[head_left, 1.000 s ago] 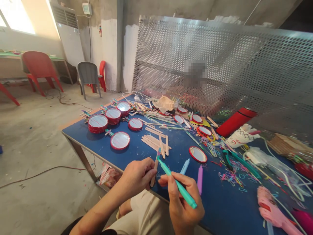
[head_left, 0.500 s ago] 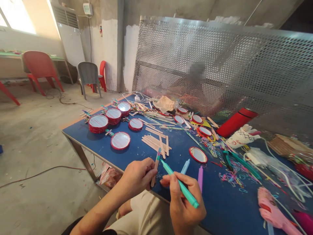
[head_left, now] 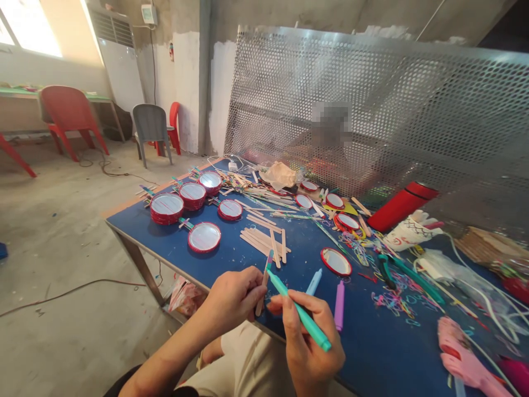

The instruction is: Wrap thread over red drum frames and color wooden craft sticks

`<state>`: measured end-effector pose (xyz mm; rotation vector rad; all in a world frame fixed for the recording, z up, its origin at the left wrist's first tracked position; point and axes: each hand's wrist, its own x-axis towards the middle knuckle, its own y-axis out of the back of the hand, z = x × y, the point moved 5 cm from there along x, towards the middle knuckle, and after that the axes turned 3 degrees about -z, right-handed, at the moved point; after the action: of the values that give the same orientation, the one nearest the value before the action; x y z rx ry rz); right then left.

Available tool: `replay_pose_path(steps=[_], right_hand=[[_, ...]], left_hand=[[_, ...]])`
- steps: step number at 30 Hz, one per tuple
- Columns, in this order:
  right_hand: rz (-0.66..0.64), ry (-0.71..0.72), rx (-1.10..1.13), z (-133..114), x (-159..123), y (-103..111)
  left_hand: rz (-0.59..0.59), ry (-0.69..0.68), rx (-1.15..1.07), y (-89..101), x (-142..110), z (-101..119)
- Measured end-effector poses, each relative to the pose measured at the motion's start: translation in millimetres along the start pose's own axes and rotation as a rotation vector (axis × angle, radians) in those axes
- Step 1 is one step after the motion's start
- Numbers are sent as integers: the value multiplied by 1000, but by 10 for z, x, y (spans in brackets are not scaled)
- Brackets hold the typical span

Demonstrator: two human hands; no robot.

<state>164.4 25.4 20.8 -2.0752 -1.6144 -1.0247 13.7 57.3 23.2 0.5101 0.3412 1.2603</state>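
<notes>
My left hand (head_left: 236, 295) pinches a wooden craft stick (head_left: 262, 298) near the table's front edge; the stick's upper end carries coloured bands. In my right hand (head_left: 309, 336) is a green marker (head_left: 303, 316), held like a pen, its tip against the coloured part of the stick. A light blue marker (head_left: 314, 282) and a purple marker (head_left: 339, 306) lie on the table just beyond and beside my right hand. Past my left hand lies a group of plain craft sticks (head_left: 260, 242). A round red-rimmed disc (head_left: 335, 261) rests to their right.
Stacks of red-rimmed discs (head_left: 166, 208) with stick handles stand at the left of the blue table (head_left: 173, 251). On the right are a red bottle (head_left: 403, 205), a cup of markers (head_left: 411, 230), green pliers (head_left: 386, 271), loose coloured bands and a pink glue gun (head_left: 465, 353). A perforated metal panel (head_left: 281, 99) rises behind.
The green marker has moved slightly left, and its tip has gone from beside the stick onto it. My left hand holds the stick in nearly the same place.
</notes>
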Motion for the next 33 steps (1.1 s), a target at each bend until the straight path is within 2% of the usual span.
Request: replay_pose_path(steps=[17,24,30,33], right_hand=[[-9,-39,3,3,-8,-2],[126,-82,-1,35,-44,41],[14,-18,7,15,-28,-7],[101,-27,-15,-17,-38,13]], left_hand=[[26,-13,-1,-8,-6,-13],[14,-17,-22,-14,-13,0],[17,-3,-21,-5,-4,3],[8,4,-17,-3,1,4]])
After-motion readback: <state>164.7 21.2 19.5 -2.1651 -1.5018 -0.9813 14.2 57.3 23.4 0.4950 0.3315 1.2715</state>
